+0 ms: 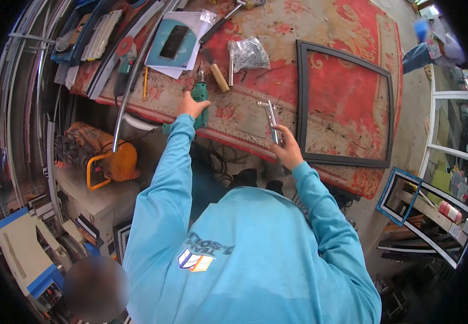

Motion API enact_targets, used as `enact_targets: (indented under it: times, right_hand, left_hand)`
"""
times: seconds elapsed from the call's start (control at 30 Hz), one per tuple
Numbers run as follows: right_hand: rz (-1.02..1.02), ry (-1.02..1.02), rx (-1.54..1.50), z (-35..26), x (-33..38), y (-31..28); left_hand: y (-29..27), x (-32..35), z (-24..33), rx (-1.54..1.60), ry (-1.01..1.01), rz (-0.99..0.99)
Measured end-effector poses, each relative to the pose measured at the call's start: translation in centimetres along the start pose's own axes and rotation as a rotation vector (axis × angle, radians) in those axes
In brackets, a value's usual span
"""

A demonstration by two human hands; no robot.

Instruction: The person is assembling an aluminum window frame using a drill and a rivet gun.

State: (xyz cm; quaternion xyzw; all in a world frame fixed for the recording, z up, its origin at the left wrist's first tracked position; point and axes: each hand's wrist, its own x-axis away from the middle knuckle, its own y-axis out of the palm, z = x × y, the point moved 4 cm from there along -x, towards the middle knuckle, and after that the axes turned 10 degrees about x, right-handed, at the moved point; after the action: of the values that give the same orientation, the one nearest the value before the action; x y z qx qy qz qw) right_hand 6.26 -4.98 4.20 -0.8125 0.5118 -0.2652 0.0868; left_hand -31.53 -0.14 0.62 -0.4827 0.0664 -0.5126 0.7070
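Note:
My left hand (193, 106) is closed round a green power drill (200, 93), which lies at the table's near edge with its chuck pointing away from me. To the right, my right hand (287, 149) grips a slim silver metal piece (272, 121), perhaps a hinge or a bracket, its far end tilted up over the table. Just right of that hand, a dark grey rectangular frame (302, 97) lies flat on the red patterned cloth (277, 89). Beyond the drill are a short wooden block or handle (219, 78), a thin metal tube (231, 67) and a clear plastic bag (250, 54).
Papers (157, 60) with a phone (174, 41) on top, a pencil (145, 83) and an angle grinder (123, 70) lie at the left. A long metal bar (127, 97) juts over the near edge. Below stands an orange compressor (123, 162). Another person (439, 48) is far right.

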Motion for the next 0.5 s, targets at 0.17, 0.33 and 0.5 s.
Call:
enact_targets:
  times: [0.17,0.33,0.5]
  right_hand:
    - [0.204,0.046,-0.254,0.6,9.2,-6.3]
    - [0.418,0.28,-0.105,5.4,20.3,-10.9]
    - [0.716,0.553,0.149,13.7,33.4,-11.5]
  left_hand:
    - [-0.3,1.2,3.2,-0.178,0.218,0.373]
    - [2.2,-3.5,10.9,0.241,0.697,0.31]
    - [7.2,-9.5,14.7,0.401,0.509,0.119]
